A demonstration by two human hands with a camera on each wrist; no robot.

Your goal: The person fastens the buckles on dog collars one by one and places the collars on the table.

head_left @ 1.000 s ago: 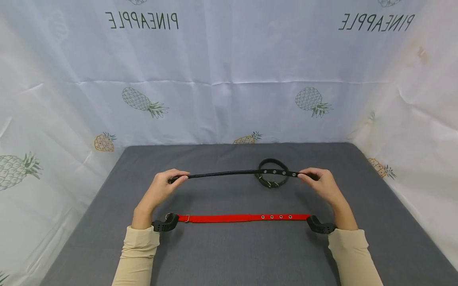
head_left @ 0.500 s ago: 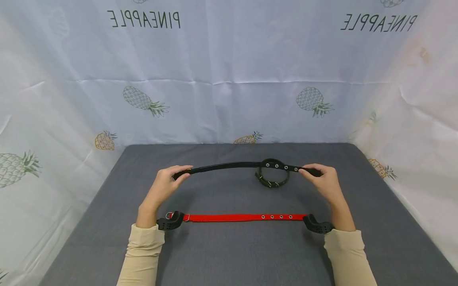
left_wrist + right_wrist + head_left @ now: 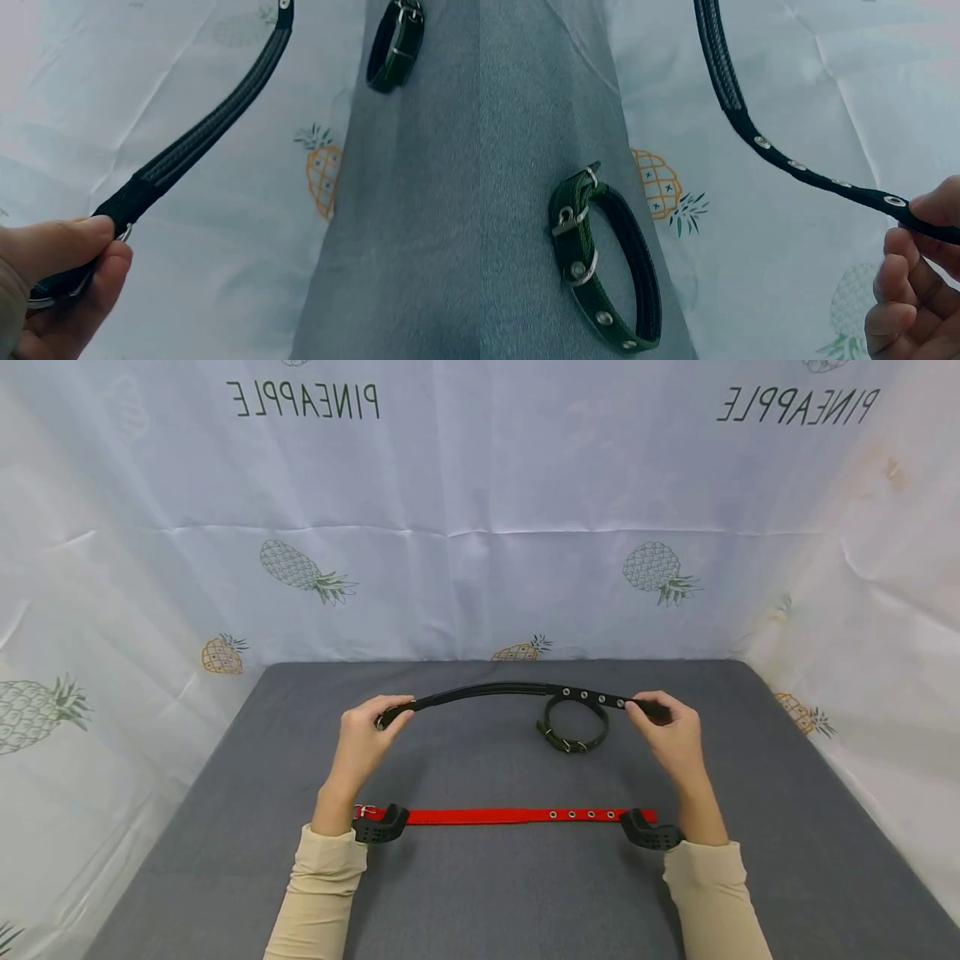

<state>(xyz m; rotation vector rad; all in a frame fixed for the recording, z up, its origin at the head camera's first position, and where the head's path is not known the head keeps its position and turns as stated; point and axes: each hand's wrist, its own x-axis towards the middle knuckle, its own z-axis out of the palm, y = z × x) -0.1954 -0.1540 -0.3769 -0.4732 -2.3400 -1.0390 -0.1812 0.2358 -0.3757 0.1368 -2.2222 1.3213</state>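
Note:
A black collar [image 3: 487,688] is held up off the table, bowed upward in the middle. My left hand [image 3: 360,739] pinches its buckle end between thumb and fingers; metal hardware shows beside the thumb in the left wrist view. At the other end, the strap with its row of metal eyelets [image 3: 796,165] is pinched by my right hand [image 3: 677,739]. Behind it, a dark green collar [image 3: 592,300] rests on the table, buckled into a loop. Nearer me, a red collar [image 3: 468,817] lies stretched out flat, partly hidden by the black wrist mounts.
A grey cloth covers the table [image 3: 480,893]. White curtains [image 3: 480,593] with pineapple prints hang along the back and both sides, close to the table's edges. Black mounts [image 3: 381,824] stick out from the wrists above the red collar.
Both hands have come closer together. The black collar has gone from nearly straight to an upward bow, its middle rising toward the back. The green and red collars have stayed put.

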